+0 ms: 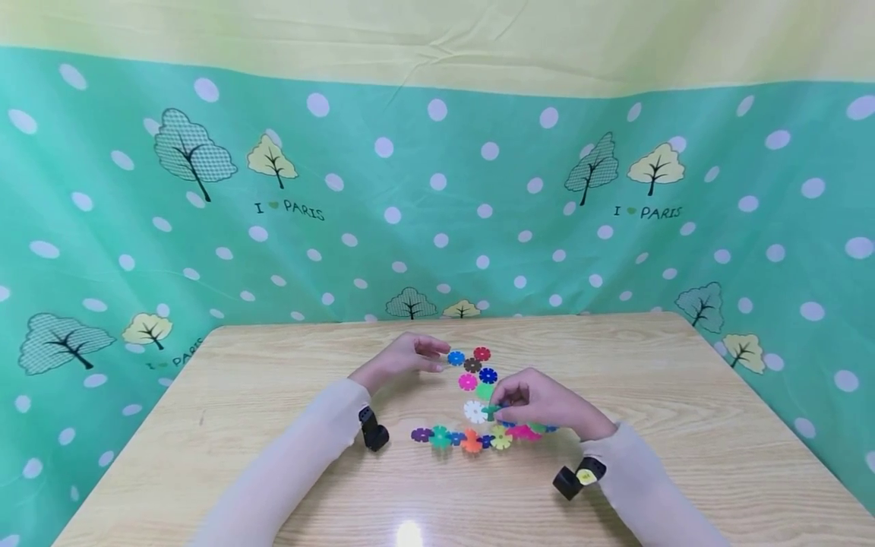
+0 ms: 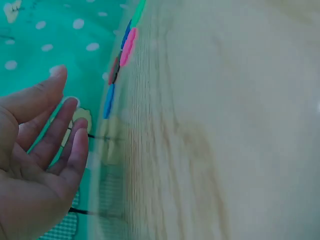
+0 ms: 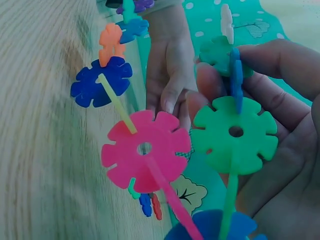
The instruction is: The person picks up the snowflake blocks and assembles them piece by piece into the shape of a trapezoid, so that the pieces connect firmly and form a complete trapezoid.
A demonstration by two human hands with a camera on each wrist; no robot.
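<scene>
My right hand pinches a chain of slotted, flower-shaped interlocking discs near one end. In the right wrist view its fingertips are at a dark green disc and an upright blue disc. A white disc sticks out past them, and a light green disc hangs below. The chain bends round through pink discs to an orange disc and a purple end disc. My left hand holds nothing, its fingers loosely bent beside a loose blue disc.
Beyond the chain lie several more discs: a red disc, a brown disc, a pink disc and a dark blue disc. The wooden table ends at a green dotted curtain.
</scene>
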